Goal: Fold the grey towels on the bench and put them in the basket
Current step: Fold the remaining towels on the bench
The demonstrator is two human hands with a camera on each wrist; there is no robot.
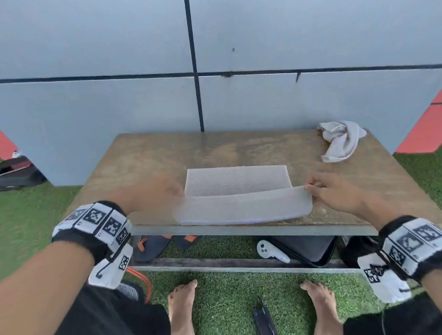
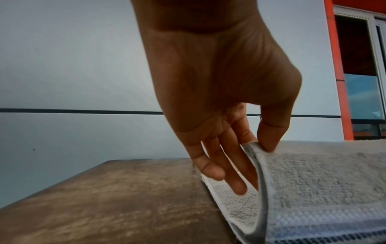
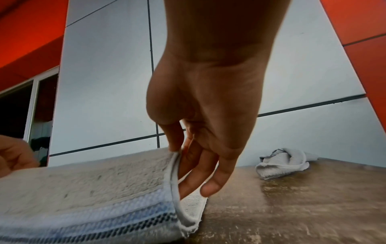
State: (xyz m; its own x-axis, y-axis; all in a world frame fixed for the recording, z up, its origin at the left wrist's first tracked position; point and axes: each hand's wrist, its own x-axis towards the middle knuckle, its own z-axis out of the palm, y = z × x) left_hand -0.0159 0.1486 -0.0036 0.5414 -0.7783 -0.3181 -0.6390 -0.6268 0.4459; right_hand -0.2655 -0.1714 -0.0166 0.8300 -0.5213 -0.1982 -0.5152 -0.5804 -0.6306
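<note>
A grey towel [image 1: 237, 192] lies on the wooden bench [image 1: 143, 158], its near part lifted and curving over towards the far part. My left hand [image 1: 162, 192] pinches the raised left corner between thumb and fingers [image 2: 269, 140]. At the right corner my right hand [image 1: 327, 190] pinches the raised edge the same way [image 3: 175, 147]. A second grey towel [image 1: 340, 140] lies crumpled at the far right corner of the bench, also in the right wrist view [image 3: 284, 162]. No basket is in view.
A grey panelled wall [image 1: 111, 108] stands right behind the bench. Under the bench lie sandals [image 1: 155, 246], a white controller [image 1: 270, 251] and a black case [image 1: 309, 249]. My bare feet [image 1: 183, 308] stand on green turf beside a dark object [image 1: 264, 322].
</note>
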